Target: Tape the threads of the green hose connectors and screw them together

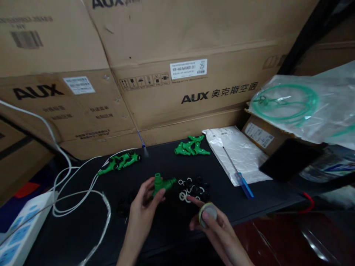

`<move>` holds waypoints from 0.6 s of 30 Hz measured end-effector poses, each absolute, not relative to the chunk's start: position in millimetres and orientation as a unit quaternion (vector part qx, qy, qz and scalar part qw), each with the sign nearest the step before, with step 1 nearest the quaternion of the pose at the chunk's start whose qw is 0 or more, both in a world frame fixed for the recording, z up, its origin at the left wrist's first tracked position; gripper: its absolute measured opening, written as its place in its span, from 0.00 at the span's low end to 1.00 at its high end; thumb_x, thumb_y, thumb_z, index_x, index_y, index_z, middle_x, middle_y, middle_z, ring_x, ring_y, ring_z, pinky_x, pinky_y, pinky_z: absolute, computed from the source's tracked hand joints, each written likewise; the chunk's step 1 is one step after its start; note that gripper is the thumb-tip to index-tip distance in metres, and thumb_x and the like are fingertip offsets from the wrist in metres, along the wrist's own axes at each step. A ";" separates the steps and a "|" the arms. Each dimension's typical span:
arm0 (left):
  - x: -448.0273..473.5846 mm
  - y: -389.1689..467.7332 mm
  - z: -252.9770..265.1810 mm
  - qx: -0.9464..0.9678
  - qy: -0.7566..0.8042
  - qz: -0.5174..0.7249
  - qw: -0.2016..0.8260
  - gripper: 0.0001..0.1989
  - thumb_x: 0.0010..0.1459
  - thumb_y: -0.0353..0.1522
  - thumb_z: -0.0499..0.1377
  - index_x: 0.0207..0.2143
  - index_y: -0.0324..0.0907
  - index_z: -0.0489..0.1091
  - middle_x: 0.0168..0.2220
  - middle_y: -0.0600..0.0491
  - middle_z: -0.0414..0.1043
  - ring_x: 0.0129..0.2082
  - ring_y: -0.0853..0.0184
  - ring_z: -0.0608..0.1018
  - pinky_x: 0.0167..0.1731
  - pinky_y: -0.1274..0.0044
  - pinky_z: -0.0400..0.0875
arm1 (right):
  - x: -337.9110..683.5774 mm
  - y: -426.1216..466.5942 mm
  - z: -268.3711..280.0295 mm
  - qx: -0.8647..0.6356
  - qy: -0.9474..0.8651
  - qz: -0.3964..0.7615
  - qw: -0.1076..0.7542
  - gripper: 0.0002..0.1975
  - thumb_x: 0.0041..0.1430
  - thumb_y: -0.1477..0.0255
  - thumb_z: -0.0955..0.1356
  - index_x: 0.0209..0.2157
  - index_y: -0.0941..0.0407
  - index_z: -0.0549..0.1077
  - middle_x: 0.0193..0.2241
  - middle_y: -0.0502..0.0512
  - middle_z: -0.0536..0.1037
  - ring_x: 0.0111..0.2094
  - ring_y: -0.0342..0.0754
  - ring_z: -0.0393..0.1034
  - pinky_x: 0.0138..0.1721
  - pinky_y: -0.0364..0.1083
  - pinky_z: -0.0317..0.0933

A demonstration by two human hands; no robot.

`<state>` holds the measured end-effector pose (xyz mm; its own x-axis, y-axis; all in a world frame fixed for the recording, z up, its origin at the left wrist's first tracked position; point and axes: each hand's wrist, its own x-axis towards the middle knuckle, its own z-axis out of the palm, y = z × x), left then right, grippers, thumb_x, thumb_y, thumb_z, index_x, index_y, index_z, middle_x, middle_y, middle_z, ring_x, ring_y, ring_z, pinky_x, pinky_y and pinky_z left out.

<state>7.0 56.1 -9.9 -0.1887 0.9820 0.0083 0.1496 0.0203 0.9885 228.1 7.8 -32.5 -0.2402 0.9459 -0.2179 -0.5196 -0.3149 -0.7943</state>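
My left hand [143, 202] is closed around a green branched hose fitting [158, 183], held above the black tabletop with its open end upward. In my right hand [222, 229] is a small round, tin-like object [210, 212] with a pale grey face and a yellowish-green rim, the thumb pressed on it. The index finger of that hand stretches toward a loose group of white rings [182, 195]. Mixed in with them are black rings or caps [205, 196]. Partly hidden beside my left wrist lie more small black parts [122, 207].
Several green fittings [191, 147] lie at the back, and others with black parts [122, 161] at the left. A blue-handled screwdriver [244, 185] rests on a white bag [222, 137]. White cables [93, 188] and a power strip [26, 225] occupy the left. Cardboard boxes [155, 107] wall off the back.
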 end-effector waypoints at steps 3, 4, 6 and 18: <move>-1.6 94.5 -12.0 0.662 0.575 0.436 0.203 0.15 0.66 0.37 0.61 0.54 0.49 0.71 0.57 0.49 0.75 0.56 0.58 0.79 0.52 0.65 0.79 | 245.7 5.3 -34.4 -0.394 -0.314 0.694 0.514 0.21 0.60 0.54 0.74 0.46 0.55 0.81 0.36 0.58 0.81 0.38 0.50 0.74 0.47 0.49 0.65; -1.1 106.7 -14.9 0.683 0.563 0.428 0.181 0.13 0.65 0.34 0.61 0.52 0.47 0.73 0.58 0.49 0.74 0.58 0.58 0.77 0.57 0.64 0.75 | 251.9 3.0 -35.5 -0.407 -0.314 0.682 0.519 0.20 0.59 0.54 0.74 0.45 0.55 0.82 0.37 0.58 0.81 0.37 0.49 0.74 0.47 0.49 0.65; 3.9 127.5 -23.6 0.708 0.551 0.406 0.173 0.12 0.63 0.28 0.62 0.48 0.46 0.75 0.58 0.49 0.74 0.59 0.58 0.77 0.62 0.62 0.71 | 264.6 -2.1 -37.3 -0.428 -0.310 0.661 0.532 0.19 0.58 0.54 0.75 0.40 0.55 0.82 0.38 0.58 0.81 0.36 0.49 0.73 0.45 0.48 0.66; 50.8 209.0 -44.4 0.746 0.546 0.344 0.164 0.26 0.64 0.25 0.62 0.63 0.40 0.64 0.65 0.41 0.68 0.64 0.54 0.71 0.64 0.60 0.67 | 328.0 -7.0 -43.4 -0.632 -0.271 0.500 0.527 0.27 0.45 0.51 0.79 0.19 0.58 0.70 0.19 0.49 0.66 0.25 0.43 0.59 0.26 0.41 0.57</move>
<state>50.8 209.0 -44.4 0.1668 0.9274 0.3347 0.7018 -0.3501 0.6204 328.0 -7.0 -43.4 0.3531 0.8692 -0.3462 -0.1848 -0.2979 -0.9365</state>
